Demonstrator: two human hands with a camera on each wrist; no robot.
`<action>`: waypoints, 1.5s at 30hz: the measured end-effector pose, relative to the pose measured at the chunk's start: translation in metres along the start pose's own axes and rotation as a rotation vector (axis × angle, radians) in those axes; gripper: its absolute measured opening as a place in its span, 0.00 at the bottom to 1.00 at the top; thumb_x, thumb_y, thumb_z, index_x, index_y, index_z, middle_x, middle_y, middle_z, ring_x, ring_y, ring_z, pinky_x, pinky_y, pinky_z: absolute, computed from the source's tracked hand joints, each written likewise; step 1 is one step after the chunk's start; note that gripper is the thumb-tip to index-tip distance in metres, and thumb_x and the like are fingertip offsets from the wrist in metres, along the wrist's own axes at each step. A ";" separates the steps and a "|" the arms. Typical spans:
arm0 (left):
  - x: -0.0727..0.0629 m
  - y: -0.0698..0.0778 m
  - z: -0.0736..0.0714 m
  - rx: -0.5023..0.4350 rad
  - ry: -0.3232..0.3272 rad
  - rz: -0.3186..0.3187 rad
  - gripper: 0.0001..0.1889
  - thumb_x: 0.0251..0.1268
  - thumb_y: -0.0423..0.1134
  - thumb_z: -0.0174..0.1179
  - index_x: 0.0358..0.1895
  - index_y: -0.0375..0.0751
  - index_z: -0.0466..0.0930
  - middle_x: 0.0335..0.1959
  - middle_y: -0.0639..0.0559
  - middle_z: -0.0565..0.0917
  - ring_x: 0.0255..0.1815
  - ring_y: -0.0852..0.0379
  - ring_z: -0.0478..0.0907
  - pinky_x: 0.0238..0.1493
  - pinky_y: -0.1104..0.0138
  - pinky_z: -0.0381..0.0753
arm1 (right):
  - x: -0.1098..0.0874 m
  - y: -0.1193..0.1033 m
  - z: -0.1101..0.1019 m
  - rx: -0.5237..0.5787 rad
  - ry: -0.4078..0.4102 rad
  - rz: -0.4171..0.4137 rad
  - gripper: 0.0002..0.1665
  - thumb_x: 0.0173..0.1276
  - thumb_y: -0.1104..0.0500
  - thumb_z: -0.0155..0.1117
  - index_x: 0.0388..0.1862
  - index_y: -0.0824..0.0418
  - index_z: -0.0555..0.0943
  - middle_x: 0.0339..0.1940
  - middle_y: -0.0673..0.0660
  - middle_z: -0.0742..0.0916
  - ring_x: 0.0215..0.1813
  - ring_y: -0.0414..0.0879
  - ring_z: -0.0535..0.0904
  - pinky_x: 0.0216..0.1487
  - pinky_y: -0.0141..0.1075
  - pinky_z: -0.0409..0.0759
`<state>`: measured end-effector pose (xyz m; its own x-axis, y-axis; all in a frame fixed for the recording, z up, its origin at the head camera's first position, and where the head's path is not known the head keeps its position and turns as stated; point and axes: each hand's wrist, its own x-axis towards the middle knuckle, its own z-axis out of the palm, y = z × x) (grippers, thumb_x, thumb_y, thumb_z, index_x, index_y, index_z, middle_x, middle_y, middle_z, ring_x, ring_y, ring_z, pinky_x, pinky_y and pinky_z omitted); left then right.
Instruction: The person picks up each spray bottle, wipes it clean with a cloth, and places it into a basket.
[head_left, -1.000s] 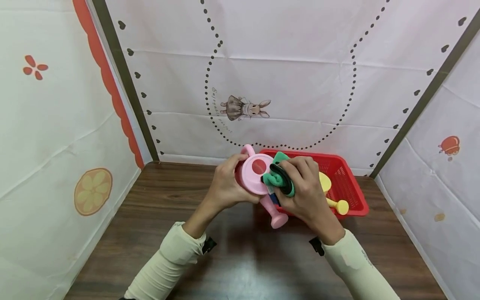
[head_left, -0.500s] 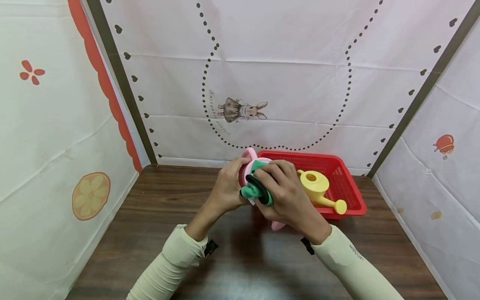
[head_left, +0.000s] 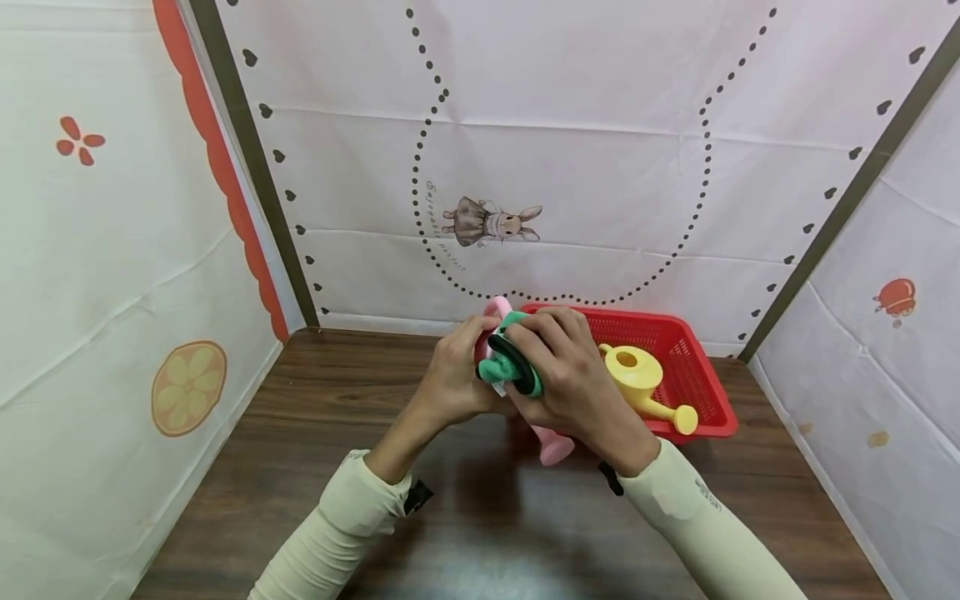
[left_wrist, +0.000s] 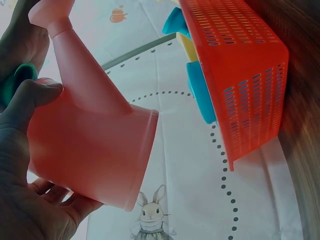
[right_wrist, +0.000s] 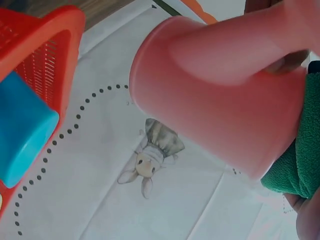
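A pink watering can (left_wrist: 95, 145) is held up off the table by my left hand (head_left: 453, 375), thumb on one side and fingers around the other. Its spout (head_left: 553, 446) points toward me and slightly right in the head view. My right hand (head_left: 573, 375) grips a bunched green cloth (head_left: 495, 369) with black edging. The cloth lies against the can's top, as the right wrist view (right_wrist: 300, 160) also shows. Cloth and right hand cover most of the can's top in the head view.
Behind and right of my hands, a red perforated basket (head_left: 722, 408) stands on the dark wooden table (head_left: 330, 417). Inside lie a yellow watering can (head_left: 633, 373) and a blue item (right_wrist: 25, 132). Printed white cloth walls (head_left: 585, 183) enclose the table's back and sides.
My right hand has moved left with the cloth, from the can's right side onto its top, then shifted slightly there. The yellow watering can shows more fully. My left hand has barely moved.
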<state>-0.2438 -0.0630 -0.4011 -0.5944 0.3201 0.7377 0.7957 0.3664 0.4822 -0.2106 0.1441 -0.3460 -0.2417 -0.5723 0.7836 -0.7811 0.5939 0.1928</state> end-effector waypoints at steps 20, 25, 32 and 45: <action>0.001 -0.001 -0.009 -0.040 0.059 -0.062 0.52 0.24 0.42 0.96 0.63 0.30 0.81 0.56 0.38 0.91 0.54 0.43 0.90 0.59 0.48 0.93 | -0.021 0.025 -0.012 0.026 0.025 0.166 0.38 0.53 0.55 0.85 0.63 0.65 0.84 0.56 0.66 0.87 0.58 0.63 0.81 0.60 0.60 0.84; 0.003 -0.002 -0.011 -0.030 0.082 -0.094 0.52 0.27 0.42 0.96 0.64 0.31 0.81 0.56 0.36 0.91 0.54 0.42 0.89 0.59 0.47 0.93 | -0.028 0.020 -0.011 0.027 0.020 0.151 0.39 0.51 0.55 0.86 0.62 0.64 0.84 0.55 0.65 0.87 0.59 0.62 0.82 0.59 0.60 0.84; 0.008 -0.001 -0.010 -0.040 0.068 -0.118 0.51 0.29 0.39 0.95 0.65 0.30 0.81 0.57 0.35 0.90 0.54 0.41 0.88 0.58 0.47 0.92 | -0.026 0.010 -0.010 0.040 0.002 0.064 0.42 0.46 0.53 0.91 0.61 0.62 0.85 0.56 0.64 0.88 0.61 0.60 0.81 0.60 0.57 0.84; 0.008 0.001 -0.001 -0.009 -0.010 -0.033 0.44 0.40 0.37 0.90 0.65 0.30 0.79 0.57 0.35 0.88 0.54 0.40 0.86 0.57 0.45 0.91 | -0.001 -0.002 -0.002 -0.002 -0.006 -0.050 0.32 0.59 0.50 0.84 0.59 0.61 0.83 0.55 0.60 0.89 0.60 0.57 0.82 0.64 0.54 0.85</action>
<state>-0.2477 -0.0609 -0.3948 -0.6218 0.3164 0.7164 0.7764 0.3692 0.5108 -0.2083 0.1446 -0.3460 -0.2055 -0.6049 0.7694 -0.7915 0.5651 0.2329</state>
